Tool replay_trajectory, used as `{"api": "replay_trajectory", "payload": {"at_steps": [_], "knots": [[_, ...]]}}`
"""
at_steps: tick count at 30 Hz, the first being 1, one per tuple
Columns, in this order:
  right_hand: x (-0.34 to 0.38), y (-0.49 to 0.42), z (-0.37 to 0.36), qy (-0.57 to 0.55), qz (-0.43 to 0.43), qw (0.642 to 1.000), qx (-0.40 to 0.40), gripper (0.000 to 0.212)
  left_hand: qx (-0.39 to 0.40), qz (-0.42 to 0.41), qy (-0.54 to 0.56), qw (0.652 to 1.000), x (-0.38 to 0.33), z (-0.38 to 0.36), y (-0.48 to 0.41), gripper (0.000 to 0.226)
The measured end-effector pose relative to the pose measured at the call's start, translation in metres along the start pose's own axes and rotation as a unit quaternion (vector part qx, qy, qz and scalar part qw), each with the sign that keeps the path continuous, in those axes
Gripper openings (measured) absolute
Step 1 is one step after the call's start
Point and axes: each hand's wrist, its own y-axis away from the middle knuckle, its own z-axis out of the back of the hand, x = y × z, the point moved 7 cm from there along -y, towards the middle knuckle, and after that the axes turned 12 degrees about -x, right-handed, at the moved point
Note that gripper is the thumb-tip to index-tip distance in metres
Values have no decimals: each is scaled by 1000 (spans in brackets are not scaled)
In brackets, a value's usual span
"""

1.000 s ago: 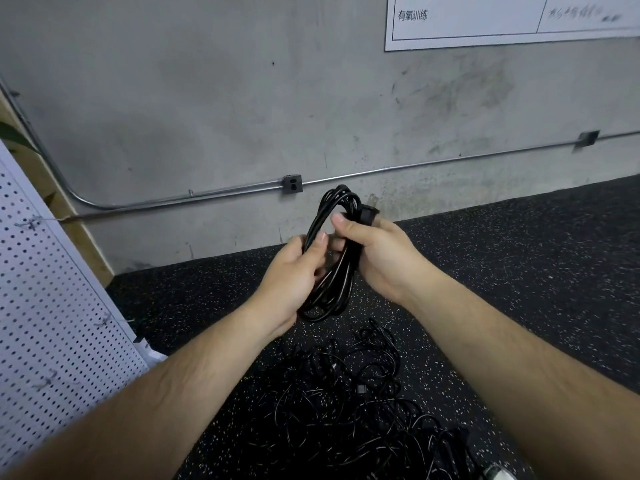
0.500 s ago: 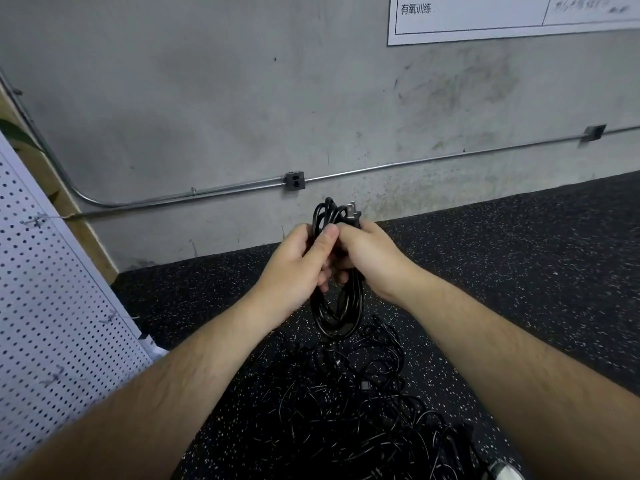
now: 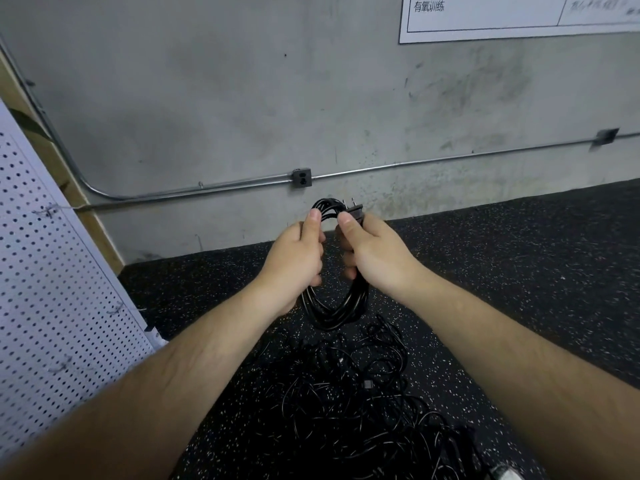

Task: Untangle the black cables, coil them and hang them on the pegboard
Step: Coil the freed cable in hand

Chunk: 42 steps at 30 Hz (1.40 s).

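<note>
**Head view: one cable coiled and held, the heap not yet sorted**

Head camera looks down on both hands, raised in front of the wall. The left thumb (image 3: 314, 216) presses on the top strands of a coiled cable (image 3: 332, 315), and the rest of the left hand (image 3: 296, 261) is curled round the coil's left side. The right hand (image 3: 379, 258) is wrapped round the coil's right side. Its thumb sits just below the plug (image 3: 355, 213), whose prongs stick up above the coil.

The coil hangs as a narrow oval between and below the two hands, clear of the floor (image 3: 519, 271). Its lower end is above the near edge of a tangle of black cables (image 3: 346, 410). That tangle lies on the speckled floor between the forearms, many thin loops crossing one another.

At the left stands the white pegboard (image 3: 52, 271), with a few wire hooks (image 3: 46, 212) on it. No cable hangs on the part that shows.

By this, one cable seems freed and wound, and both hands look to be tidying or securing its turns. Hanging it on a hook is not yet done. The heap looks to hold several more cables to separate, coil and hang, so most of the task appears to lie ahead.
</note>
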Motion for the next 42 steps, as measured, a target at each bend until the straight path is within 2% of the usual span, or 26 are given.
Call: {"api": "replay_trajectory", "payload": {"at_steps": [3, 5, 11, 14, 16, 17, 19, 21, 25, 29, 34, 36, 39, 42], "knots": [[14, 8, 2, 151, 122, 981, -18, 31, 1, 46, 2, 999, 5, 6, -7, 42], [21, 13, 1, 215, 170, 962, -13, 26, 2, 79, 11, 997, 8, 8, -10, 42], [24, 16, -7, 332, 270, 904, 1, 32, 12, 168, 67, 983, 17, 3, -9, 38], [23, 16, -10, 347, 289, 892, 4, 34, 23, 189, 93, 977, 21, 2, -7, 35], [22, 16, -12, 328, 278, 903, -7, 37, 22, 143, 86, 986, 19, 5, -8, 37], [22, 14, -12, 301, 253, 920, -13, 39, 13, 102, 60, 993, 18, 7, -9, 41], [18, 11, -14, 229, 183, 956, -21, 45, -28, 1, -47, 998, 13, 13, -11, 50], [15, 9, -17, 193, 145, 970, -40, 49, -86, -99, -149, 980, 5, 19, -9, 51], [12, 9, -29, 123, 105, 981, -105, 46, -151, -218, -217, 939, -13, 23, 5, 38], [12, 6, -37, 42, 84, 986, -136, 46, -135, -231, -171, 948, -13, 22, 4, 39], [6, -6, -41, 24, 60, 993, -94, 43, -98, -218, -110, 965, -9, 24, -10, 38], [3, -9, -43, 10, 55, 995, -84, 37, -73, -205, -126, 968, -5, 28, -20, 34], [-11, -11, -54, 17, 31, 999, -35, 35, 8, -154, -135, 979, 12, 41, -36, 29], [-19, -10, -68, 42, 44, 998, 32, 39, 54, -148, -218, 963, 17, 61, -41, 27]]}}
